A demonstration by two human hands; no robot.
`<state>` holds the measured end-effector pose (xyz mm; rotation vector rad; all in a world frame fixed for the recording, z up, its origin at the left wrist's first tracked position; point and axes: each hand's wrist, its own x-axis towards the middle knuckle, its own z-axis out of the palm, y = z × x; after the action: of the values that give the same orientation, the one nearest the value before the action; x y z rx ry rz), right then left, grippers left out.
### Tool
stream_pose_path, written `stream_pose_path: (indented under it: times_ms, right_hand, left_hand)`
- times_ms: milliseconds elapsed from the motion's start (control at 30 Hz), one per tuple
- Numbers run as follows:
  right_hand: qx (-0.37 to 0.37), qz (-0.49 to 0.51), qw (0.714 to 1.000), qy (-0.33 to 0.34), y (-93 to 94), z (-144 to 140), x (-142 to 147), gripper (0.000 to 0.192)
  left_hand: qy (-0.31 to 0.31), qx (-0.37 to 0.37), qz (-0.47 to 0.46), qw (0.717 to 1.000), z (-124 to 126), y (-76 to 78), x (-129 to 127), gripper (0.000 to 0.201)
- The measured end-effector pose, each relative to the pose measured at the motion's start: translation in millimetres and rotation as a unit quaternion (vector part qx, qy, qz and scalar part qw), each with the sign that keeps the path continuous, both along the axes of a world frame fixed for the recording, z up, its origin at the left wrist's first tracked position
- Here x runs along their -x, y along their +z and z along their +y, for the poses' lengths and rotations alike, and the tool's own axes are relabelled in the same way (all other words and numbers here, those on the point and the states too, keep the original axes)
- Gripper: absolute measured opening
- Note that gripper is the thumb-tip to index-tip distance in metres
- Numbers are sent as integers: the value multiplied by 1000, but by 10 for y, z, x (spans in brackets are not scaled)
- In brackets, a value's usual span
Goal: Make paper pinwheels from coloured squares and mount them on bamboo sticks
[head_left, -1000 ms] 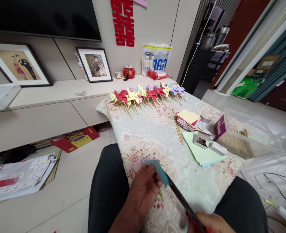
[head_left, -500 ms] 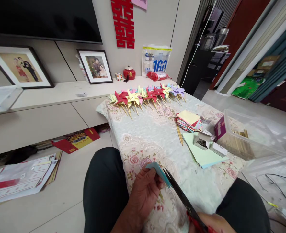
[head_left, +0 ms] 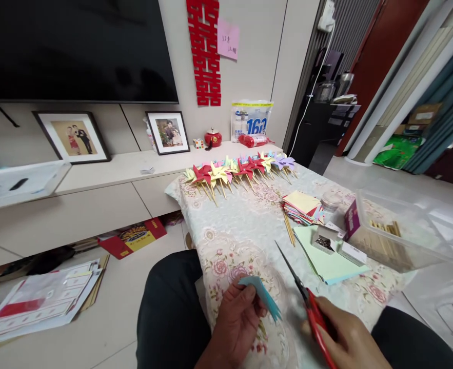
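Between the thumb and fingers of my left hand point(head_left: 238, 320) is a folded piece of light blue paper point(head_left: 263, 297), its lower right end split by cuts. My right hand point(head_left: 345, 330) grips a pair of scissors point(head_left: 296, 279) with red handles and dark blades. The blades look closed and point up and away, apart from the paper. Both hands are over the near end of a table with a floral tablecloth point(head_left: 245, 230). Farther off on the cloth lie several paper pinwheels point(head_left: 245, 169) on wooden sticks, in red, yellow, pink and purple.
To the right are a stack of coloured paper squares point(head_left: 302, 205), wooden sticks point(head_left: 289, 229), green sheets point(head_left: 311, 256), a small open box of metal bits point(head_left: 323, 242) and a clear plastic bin point(head_left: 395, 241) holding sticks. A low cabinet point(head_left: 95, 205) stands along the wall.
The scissors have come away from the blue paper, moving right, and their blades now look closed. My left hand still holds the paper. The head view has tilted up slightly.
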<state>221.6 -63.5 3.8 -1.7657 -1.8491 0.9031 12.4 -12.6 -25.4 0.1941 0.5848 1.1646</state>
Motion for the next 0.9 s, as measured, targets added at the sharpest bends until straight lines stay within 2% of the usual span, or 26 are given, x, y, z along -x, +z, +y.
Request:
stream_pose_path:
  times_ms: [67, 167, 333, 533, 667, 900]
  right_hand:
    - [-57, -89, 994, -28, -42, 150, 68, 33]
    - [-120, -185, 975, -32, -111, 358, 201, 27]
    - [-173, -274, 945, -46, -144, 676, 458, 9]
    - [-224, -253, 938, -71, -241, 859, 667, 8]
    - [-269, -199, 940, -63, -332, 838, 657, 16]
    - [-289, -163, 942, -50, -362, 842, 602, 14]
  left_hand:
    - [-1, -10, 5, 1000, -4, 0, 5, 26]
    - [-8, -24, 7, 1000, -8, 0, 11, 24]
    - [-29, -29, 25, 999, -5, -5, 26, 25]
    - [-37, -42, 20, 998, -21, -33, 35, 25]
    - [-54, -33, 27, 998, -19, -2, 23, 27]
    - [-57, -34, 34, 997, -10, 28, -13, 31]
